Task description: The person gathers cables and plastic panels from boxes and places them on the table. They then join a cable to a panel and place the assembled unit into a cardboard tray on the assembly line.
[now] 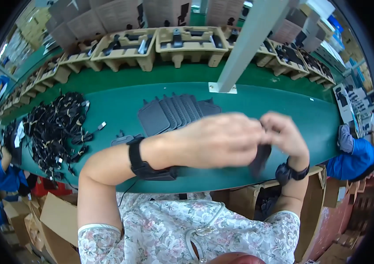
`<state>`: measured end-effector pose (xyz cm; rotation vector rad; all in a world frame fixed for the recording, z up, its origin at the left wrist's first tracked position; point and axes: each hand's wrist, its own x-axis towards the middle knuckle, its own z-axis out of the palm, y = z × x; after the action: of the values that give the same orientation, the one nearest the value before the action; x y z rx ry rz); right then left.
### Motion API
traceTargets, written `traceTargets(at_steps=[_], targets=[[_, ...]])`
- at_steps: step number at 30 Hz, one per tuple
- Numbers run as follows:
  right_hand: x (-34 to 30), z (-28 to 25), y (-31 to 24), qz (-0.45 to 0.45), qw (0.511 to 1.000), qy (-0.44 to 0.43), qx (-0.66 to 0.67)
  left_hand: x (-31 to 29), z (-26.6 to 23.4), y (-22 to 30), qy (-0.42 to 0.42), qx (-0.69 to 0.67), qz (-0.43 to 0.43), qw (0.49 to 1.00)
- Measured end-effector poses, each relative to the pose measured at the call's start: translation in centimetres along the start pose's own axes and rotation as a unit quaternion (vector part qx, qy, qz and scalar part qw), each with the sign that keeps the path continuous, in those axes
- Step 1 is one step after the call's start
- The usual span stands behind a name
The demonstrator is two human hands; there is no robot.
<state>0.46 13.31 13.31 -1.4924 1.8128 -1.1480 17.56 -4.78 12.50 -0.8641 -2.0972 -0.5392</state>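
Note:
Both hands meet over the right-middle of the green table. My left hand, blurred by motion, is closed with its fingers curled at a dark, thin, flat piece that hangs below the knuckles. My right hand pinches at the upper end of that same piece; the exact grip is smeared. Beyond my left forearm lies an overlapping row of dark grey flat panels with small tabs on top. Another dark panel shows left of my wrist, and one more lies partly under my forearm.
A tangled heap of black cables covers the table's left. A metal post rises from the far edge. Behind it runs a row of cardboard trays holding black parts. Cardboard boxes stand below, and people in blue work at both sides.

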Motion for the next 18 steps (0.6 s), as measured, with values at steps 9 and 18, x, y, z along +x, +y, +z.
traceTargets(at_steps=[9,18], targets=[[15.5,-18.7,19.1,-0.043,0.858,0.507,-0.075,-13.4,-6.8,0.3,-0.183,0.22,-0.429,0.857],[25.9,-22.4,27.9,0.054,0.882,0.34,-0.322,-20.5,-11.1,9.6,-0.08,0.311,-0.638,0.7]])
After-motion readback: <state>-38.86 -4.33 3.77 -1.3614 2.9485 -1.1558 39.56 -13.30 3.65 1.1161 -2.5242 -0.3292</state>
